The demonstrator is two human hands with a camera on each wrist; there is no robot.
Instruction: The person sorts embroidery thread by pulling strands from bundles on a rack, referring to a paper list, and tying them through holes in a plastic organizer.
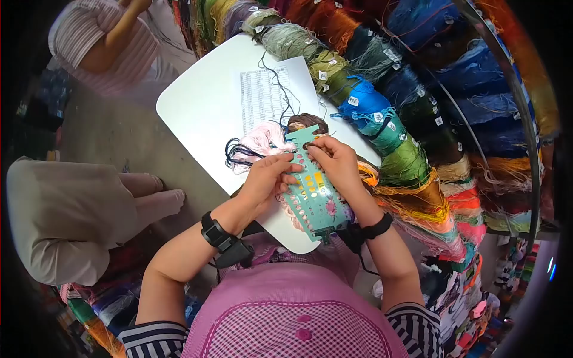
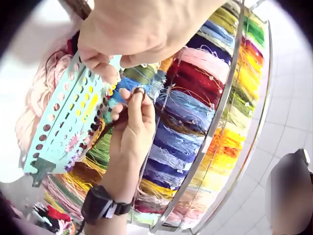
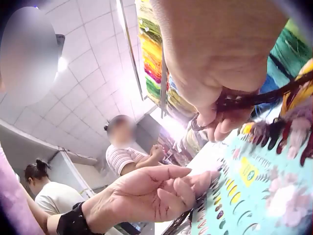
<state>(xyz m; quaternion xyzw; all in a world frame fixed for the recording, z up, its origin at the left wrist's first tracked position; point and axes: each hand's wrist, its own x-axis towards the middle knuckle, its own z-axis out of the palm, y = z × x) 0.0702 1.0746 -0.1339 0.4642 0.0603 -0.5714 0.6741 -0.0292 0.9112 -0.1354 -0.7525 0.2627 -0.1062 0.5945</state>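
A teal card with punched holes [image 1: 310, 185] is held over the white table, threads looped through holes along its edges. My left hand [image 1: 267, 180] grips the card's left edge near the top, fingers curled at it. Dark brown thread [image 3: 264, 98] is pinched between the thumb and fingers of my right hand [image 1: 340, 164], beside the card's upper right edge. In the left wrist view a small dark loop [image 2: 140, 91] shows at the right fingertips. Pink thread [image 1: 262, 138] lies left of the card, a brown bundle [image 1: 308, 122] behind it.
Printed sheets [image 1: 262, 95] lie on the white table [image 1: 197, 107]. Racks of many-coloured thread skeins [image 1: 412, 89] rise along the right, with a metal rail [image 1: 525, 107] in front. One person in a striped top [image 1: 107, 42] and another in a light top [image 1: 65, 215] are at the left.
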